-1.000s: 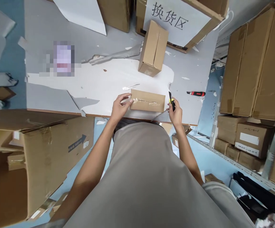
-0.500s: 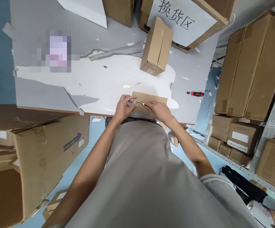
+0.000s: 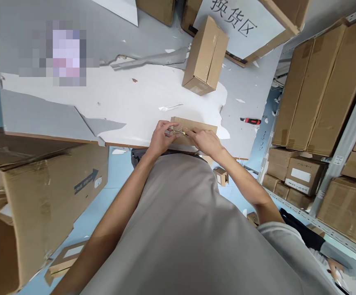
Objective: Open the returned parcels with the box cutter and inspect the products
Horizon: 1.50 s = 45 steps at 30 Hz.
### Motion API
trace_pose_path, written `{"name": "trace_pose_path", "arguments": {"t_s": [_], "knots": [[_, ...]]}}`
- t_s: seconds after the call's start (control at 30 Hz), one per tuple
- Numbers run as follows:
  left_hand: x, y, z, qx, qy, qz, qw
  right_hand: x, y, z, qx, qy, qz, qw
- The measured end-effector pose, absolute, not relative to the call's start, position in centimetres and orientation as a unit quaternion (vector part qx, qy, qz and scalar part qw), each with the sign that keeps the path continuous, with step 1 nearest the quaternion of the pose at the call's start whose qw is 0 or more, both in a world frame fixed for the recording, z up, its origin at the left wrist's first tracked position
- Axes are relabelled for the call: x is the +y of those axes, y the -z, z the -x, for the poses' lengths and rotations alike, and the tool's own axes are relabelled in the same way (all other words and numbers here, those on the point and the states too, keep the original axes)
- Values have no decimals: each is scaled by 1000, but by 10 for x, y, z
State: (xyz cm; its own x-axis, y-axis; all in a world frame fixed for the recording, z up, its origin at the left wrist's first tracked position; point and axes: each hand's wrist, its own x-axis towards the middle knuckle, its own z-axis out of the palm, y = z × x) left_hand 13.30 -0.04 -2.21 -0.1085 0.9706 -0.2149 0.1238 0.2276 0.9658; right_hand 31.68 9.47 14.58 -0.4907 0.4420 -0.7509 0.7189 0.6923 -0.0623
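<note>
A flat brown cardboard box (image 3: 196, 124) lies at the table's front edge, under both hands. My left hand (image 3: 162, 137) is at its left end, thumb and fingers curled toward each other around shiny clear film (image 3: 177, 128); what they pinch is too small to tell. My right hand (image 3: 207, 140) rests over the box's right part, fingers closed on a slim tool with a yellow part (image 3: 184, 133). The tool's thin end points left at the film, between the two hands. Its handle is hidden under the right fingers.
Beyond the hands stands a closed carton (image 3: 205, 57). A red and black utility knife (image 3: 251, 121) lies to the right. A white strip (image 3: 170, 107) lies on the torn white table covering (image 3: 147, 94). A large open carton (image 3: 58, 192) stands left; shelves of cartons (image 3: 301, 86) rise right.
The view has shifted slightly, so the table's left side sits further left. Both hands stay at the box, and the slim tool's position between them has changed only a little.
</note>
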Motion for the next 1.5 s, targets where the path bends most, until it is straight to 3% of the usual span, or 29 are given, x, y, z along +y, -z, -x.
{"name": "trace_pose_path", "arguments": {"t_s": [0.47, 0.87, 1.23, 1.5], "knots": [[3, 24, -132, 614, -438, -432, 495, 107, -151, -296, 867, 159, -303, 362], [1, 21, -130, 642, -424, -412, 487, 107, -181, -399, 809, 139, -388, 419], [3, 12, -126, 661, -393, -421, 481, 108, -177, -410, 849, 173, -361, 346], [2, 11, -129, 669, -385, -421, 475, 119, -157, -386, 858, 182, -335, 345]]}}
